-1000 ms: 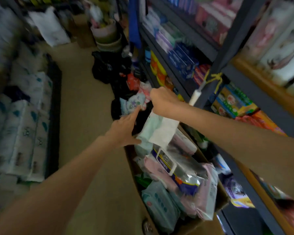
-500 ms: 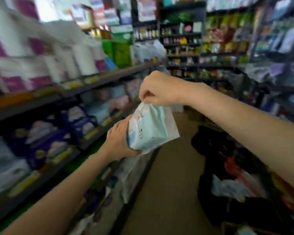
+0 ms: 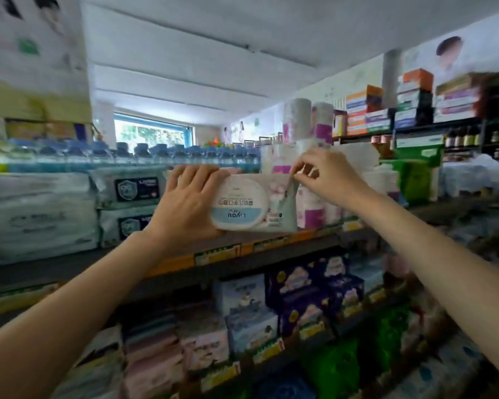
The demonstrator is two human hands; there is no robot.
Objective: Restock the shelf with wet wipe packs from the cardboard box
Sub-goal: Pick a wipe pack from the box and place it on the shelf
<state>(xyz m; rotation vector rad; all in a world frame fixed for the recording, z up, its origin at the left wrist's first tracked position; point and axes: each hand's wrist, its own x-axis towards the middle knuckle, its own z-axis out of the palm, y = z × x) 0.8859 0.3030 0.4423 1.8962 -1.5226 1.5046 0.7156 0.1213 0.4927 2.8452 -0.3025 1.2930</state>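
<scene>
A pale green wet wipe pack point(image 3: 254, 207) with a round white and blue lid stands upside down on its long edge at the front of the upper shelf point(image 3: 271, 254). My left hand point(image 3: 189, 203) grips its left end, fingers over the top. My right hand point(image 3: 326, 175) pinches the pack's upper right corner. The cardboard box is out of view.
Stacked wipe packs point(image 3: 127, 205) sit left of the held pack, with water bottles point(image 3: 69, 155) behind. Pink and white rolls point(image 3: 308, 156) stand just right of it. Lower shelves hold more packs point(image 3: 300, 298). Boxes point(image 3: 386, 110) fill the far right shelving.
The view swung from the box on the floor up to the shelf. Both hands carried the pack up and set it upright on the upper shelf's front edge.
</scene>
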